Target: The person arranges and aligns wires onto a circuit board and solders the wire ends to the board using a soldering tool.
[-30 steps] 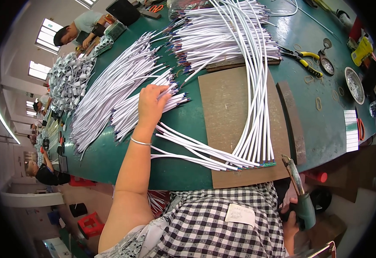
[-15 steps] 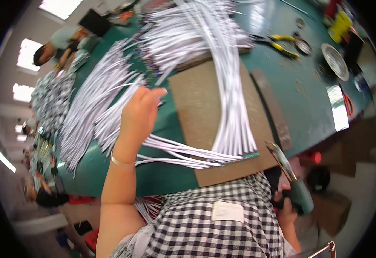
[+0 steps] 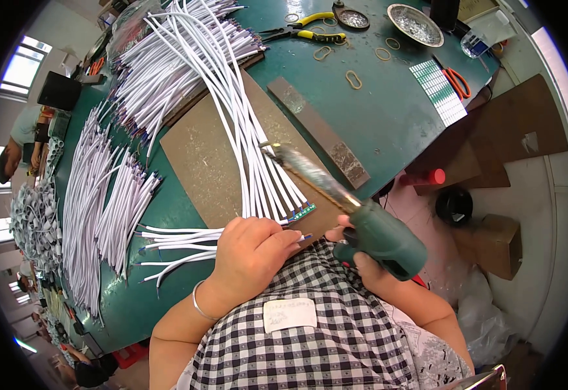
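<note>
My left hand (image 3: 248,257) is closed over white cables near the front edge of the brown board (image 3: 193,153), and a stripped end with coloured wires shows past its fingertips. My right hand (image 3: 369,268) grips a green soldering gun (image 3: 391,237), its metal barrel slanting up and left above the board. Below the barrel, a bundle of white cables (image 3: 235,123) runs down to a small green circuit strip (image 3: 304,212). Several more white cables (image 3: 180,239) lie to the left of my left hand, partly hidden under it.
Piles of white cable (image 3: 89,214) cover the table's left side, with another stack (image 3: 160,78) behind the board. A metal bar (image 3: 319,133) lies right of it. Further back are yellow-handled pliers (image 3: 313,32), a metal dish (image 3: 416,25), circuit panels (image 3: 438,92) and red-handled scissors (image 3: 456,83).
My left hand has come down from above the cables and closed on them by the board's front edge. My right hand has raised the soldering gun from beside the table to over the board.
</note>
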A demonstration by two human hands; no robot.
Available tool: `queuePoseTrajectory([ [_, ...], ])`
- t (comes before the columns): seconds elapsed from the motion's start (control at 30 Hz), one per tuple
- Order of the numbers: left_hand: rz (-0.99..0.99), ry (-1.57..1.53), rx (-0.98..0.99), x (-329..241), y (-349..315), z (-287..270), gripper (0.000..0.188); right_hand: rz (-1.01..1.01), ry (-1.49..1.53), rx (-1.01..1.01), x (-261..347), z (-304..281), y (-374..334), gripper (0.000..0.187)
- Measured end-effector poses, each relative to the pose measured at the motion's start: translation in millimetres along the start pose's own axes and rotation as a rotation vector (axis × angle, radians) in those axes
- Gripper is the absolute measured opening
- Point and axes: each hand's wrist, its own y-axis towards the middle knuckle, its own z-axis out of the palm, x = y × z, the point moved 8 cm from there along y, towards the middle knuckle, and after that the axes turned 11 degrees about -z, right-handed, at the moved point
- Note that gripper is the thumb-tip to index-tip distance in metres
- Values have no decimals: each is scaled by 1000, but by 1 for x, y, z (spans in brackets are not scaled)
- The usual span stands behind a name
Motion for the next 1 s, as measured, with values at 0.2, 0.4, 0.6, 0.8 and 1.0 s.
queuePoseTrajectory([
  [0.2,2,-25,-20,-2,-3,0,27,-86,20,91,3,16,9,17],
  [0.4,-36,-130,38,4,-3,4,23,57,184,56,-17,21,-10,27],
  [0.6,28,-162,59,4,-6,5,22,169,377,27,-26,24,-16,35],
  [0.8,10,40,52,4,-2,3,20,162,263,-39,-24,8,-11,28],
  [1.0,-92,133,77,10,-2,10,16,245,-16,35,-1,-34,-32,18],
])
